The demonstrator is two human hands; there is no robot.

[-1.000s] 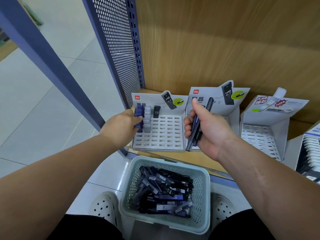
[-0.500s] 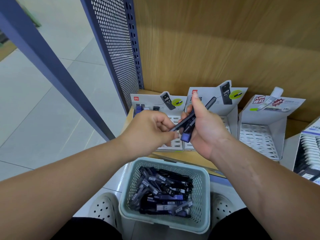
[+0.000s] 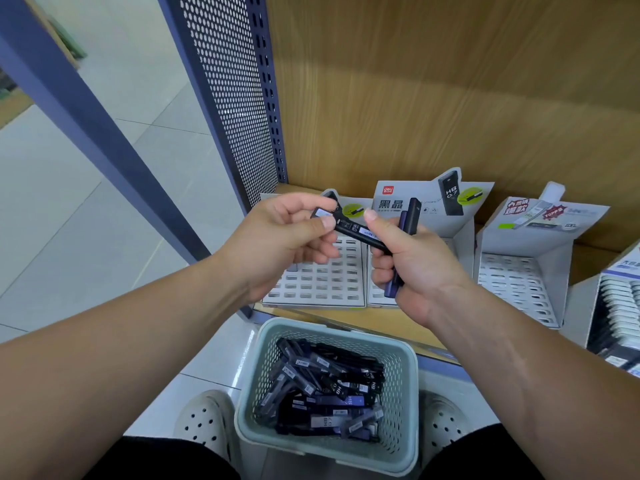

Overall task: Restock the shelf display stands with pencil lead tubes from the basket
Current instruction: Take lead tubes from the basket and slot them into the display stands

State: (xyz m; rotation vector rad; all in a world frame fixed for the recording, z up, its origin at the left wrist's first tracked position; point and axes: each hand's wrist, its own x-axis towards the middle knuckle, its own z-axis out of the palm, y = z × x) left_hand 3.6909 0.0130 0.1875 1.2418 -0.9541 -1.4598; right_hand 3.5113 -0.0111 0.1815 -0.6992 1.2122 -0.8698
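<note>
My left hand (image 3: 287, 237) pinches one end of a black pencil lead tube (image 3: 360, 233) between thumb and fingers. That tube's other end lies under the thumb of my right hand (image 3: 415, 268), which also grips two or three more dark tubes (image 3: 407, 223) upright in its fist. Both hands hover above two white slotted display stands: the left stand (image 3: 325, 285) and the middle stand (image 3: 460, 237). Below, a pale green basket (image 3: 263, 348) holds several black and blue lead tubes (image 3: 329, 386).
A third white stand (image 3: 519, 282) sits to the right, and a stand with grey tubes (image 3: 620, 306) is at the right edge. A blue perforated shelf panel (image 3: 228, 91) rises at the left, a wood back wall behind. My white shoes flank the basket.
My left hand left the left stand's back row, came to my right hand and took hold of one tube from the bundle. It now draws that tube leftwards.
</note>
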